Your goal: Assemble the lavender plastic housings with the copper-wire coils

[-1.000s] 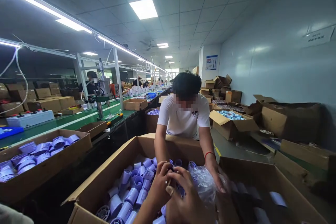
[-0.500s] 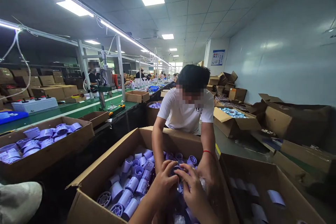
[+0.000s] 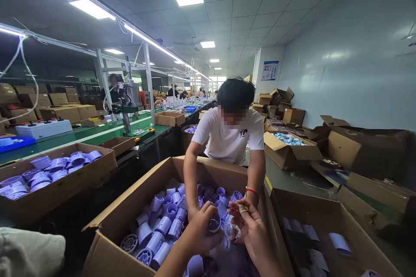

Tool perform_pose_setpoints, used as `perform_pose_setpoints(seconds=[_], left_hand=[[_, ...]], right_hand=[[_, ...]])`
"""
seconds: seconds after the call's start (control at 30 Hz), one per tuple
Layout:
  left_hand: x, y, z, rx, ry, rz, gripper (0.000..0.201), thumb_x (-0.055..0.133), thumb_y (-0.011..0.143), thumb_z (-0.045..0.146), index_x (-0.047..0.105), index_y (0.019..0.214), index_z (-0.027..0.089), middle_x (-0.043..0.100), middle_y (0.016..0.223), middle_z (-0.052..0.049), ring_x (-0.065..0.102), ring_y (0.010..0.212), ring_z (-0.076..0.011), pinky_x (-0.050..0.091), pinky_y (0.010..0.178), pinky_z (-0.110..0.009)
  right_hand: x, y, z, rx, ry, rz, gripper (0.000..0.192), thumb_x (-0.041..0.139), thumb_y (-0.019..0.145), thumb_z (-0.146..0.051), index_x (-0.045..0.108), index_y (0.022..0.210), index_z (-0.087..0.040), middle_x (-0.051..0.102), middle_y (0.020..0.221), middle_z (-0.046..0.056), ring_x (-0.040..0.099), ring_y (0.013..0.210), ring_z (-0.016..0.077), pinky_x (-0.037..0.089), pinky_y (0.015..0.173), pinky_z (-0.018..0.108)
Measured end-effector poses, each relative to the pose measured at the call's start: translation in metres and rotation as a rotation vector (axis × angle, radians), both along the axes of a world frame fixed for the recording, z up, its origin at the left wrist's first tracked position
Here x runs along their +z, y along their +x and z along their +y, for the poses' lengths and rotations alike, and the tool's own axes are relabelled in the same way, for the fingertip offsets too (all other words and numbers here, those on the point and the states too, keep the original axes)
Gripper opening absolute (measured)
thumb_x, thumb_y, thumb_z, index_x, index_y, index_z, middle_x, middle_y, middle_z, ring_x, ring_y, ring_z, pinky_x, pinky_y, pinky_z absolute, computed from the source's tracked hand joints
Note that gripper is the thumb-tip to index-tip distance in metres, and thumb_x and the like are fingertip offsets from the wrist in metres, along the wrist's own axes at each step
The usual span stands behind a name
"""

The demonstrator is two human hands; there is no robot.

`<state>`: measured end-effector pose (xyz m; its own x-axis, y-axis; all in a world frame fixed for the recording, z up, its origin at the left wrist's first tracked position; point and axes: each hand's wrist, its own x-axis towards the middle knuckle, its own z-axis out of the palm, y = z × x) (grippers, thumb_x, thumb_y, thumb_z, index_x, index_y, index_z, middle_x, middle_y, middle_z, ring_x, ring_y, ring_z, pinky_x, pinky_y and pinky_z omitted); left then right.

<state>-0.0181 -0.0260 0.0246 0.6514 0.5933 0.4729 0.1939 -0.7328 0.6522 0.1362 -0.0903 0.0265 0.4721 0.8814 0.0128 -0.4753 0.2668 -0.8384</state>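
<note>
Lavender cups (image 3: 163, 226); brown carton (image 3: 136, 198).

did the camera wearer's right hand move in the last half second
Yes, the wearer's right hand has shifted rightward, closer to the right wall of the big box.

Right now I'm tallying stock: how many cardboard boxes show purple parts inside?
4: the large box at centre, the left box, the right box, and the back box farther off, left of centre. Others may be hidden.
</note>
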Motion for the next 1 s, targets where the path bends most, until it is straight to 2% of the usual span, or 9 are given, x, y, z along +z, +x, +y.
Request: perform_pose_setpoints(seconds=[0.1, 0.2, 0.3, 0.4, 0.5, 0.6, 0.67, 0.83, 1.0], left_hand=[[0.001, -0.004, 0.002, -0.092, -0.215, -0.133, 0.035, 0.067, 0.064, 0.023, 0.057, 0.097, 0.019, 0.055, 0.109, -0.007, 0.052, 0.1, -0.0221, 0.043, 0.091, -0.034], [0.0, -0.012, 0.007, -0.222, -0.54, -0.22, 0.065, 0.076, 0.058, 0.033, 0.056, 0.119, 0.023, 0.051, 0.13, -0.007, 0.047, 0.118, -0.0286, 0.035, 0.103, -0.04], [-0.002, -0.019, 0.01, -0.346, -0.871, -0.199, 0.087, 0.079, 0.054, 0.034, 0.046, 0.134, 0.028, 0.058, 0.124, -0.006, 0.06, 0.099, -0.0275, 0.046, 0.088, -0.04], [-0.001, -0.019, 0.009, -0.417, -1.042, -0.227, 0.09, 0.079, 0.051, 0.03, 0.047, 0.135, 0.023, 0.068, 0.101, -0.006, 0.064, 0.075, -0.0213, 0.049, 0.069, -0.031], [0.004, -0.015, 0.009, -0.465, -1.179, -0.351, 0.087, 0.076, 0.047, 0.023, 0.052, 0.131, 0.02, 0.068, 0.084, -0.004, 0.063, 0.068, -0.0169, 0.047, 0.064, -0.025], [0.007, -0.015, 0.012, -0.488, -1.224, -0.442, 0.086, 0.073, 0.049, 0.02, 0.05, 0.132, 0.02, 0.067, 0.079, -0.003, 0.064, 0.071, -0.0179, 0.048, 0.065, -0.025], [0.006, -0.017, 0.015, -0.498, -1.221, -0.499, 0.085, 0.07, 0.051, 0.02, 0.049, 0.133, 0.021, 0.068, 0.082, -0.003, 0.066, 0.074, -0.0186, 0.05, 0.067, -0.026], [0.0, -0.021, 0.021, -0.618, -1.194, -0.625, 0.08, 0.063, 0.062, 0.023, 0.039, 0.139, 0.015, 0.071, 0.088, -0.009, 0.067, 0.074, -0.0199, 0.051, 0.065, -0.028], [-0.005, -0.016, 0.021, -0.723, -1.197, -0.657, 0.073, 0.055, 0.071, 0.02, 0.037, 0.14, 0.008, 0.073, 0.089, -0.014, 0.067, 0.071, -0.0194, 0.051, 0.061, -0.026]], right_hand=[[0.0, -0.002, 0.0, 0.048, -0.018, 0.067, 0.039, 0.082, 0.053, -0.044, 0.065, 0.083, -0.025, 0.068, 0.071, 0.0, 0.06, 0.056, 0.0182, 0.043, 0.044, 0.027], [-0.003, -0.004, 0.002, 0.142, -0.066, 0.045, 0.044, 0.083, 0.052, -0.046, 0.066, 0.085, -0.022, 0.061, 0.058, -0.004, 0.047, 0.042, 0.0107, 0.033, 0.037, 0.022], [-0.006, -0.008, 0.005, 0.248, -0.12, -0.027, 0.048, 0.084, 0.05, -0.046, 0.065, 0.085, -0.019, 0.056, 0.049, -0.006, 0.039, 0.036, 0.0068, 0.024, 0.036, 0.019], [-0.006, -0.01, 0.006, 0.253, -0.167, -0.077, 0.049, 0.085, 0.046, -0.047, 0.062, 0.08, -0.02, 0.054, 0.043, -0.007, 0.036, 0.034, 0.0062, 0.019, 0.035, 0.018], [-0.002, -0.009, 0.003, 0.244, -0.153, -0.009, 0.047, 0.086, 0.043, -0.049, 0.062, 0.071, -0.019, 0.058, 0.048, -0.005, 0.041, 0.037, 0.0071, 0.026, 0.036, 0.018], [0.003, -0.005, -0.001, 0.269, -0.107, 0.073, 0.044, 0.087, 0.045, -0.047, 0.067, 0.072, -0.018, 0.065, 0.061, 0.0, 0.051, 0.048, 0.0102, 0.039, 0.045, 0.022], [0.004, -0.003, -0.004, 0.297, -0.09, 0.08, 0.043, 0.087, 0.049, -0.044, 0.07, 0.077, -0.018, 0.067, 0.065, 0.001, 0.054, 0.053, 0.011, 0.043, 0.051, 0.023], [0.003, -0.005, -0.005, 0.37, -0.072, 0.026, 0.043, 0.09, 0.047, -0.041, 0.069, 0.077, -0.018, 0.067, 0.062, -0.001, 0.054, 0.052, 0.0085, 0.041, 0.053, 0.02], [-0.002, -0.006, -0.004, 0.435, 0.052, 0.014, 0.038, 0.089, 0.052, -0.039, 0.067, 0.077, -0.02, 0.069, 0.065, -0.001, 0.056, 0.053, 0.0084, 0.039, 0.053, 0.02]])
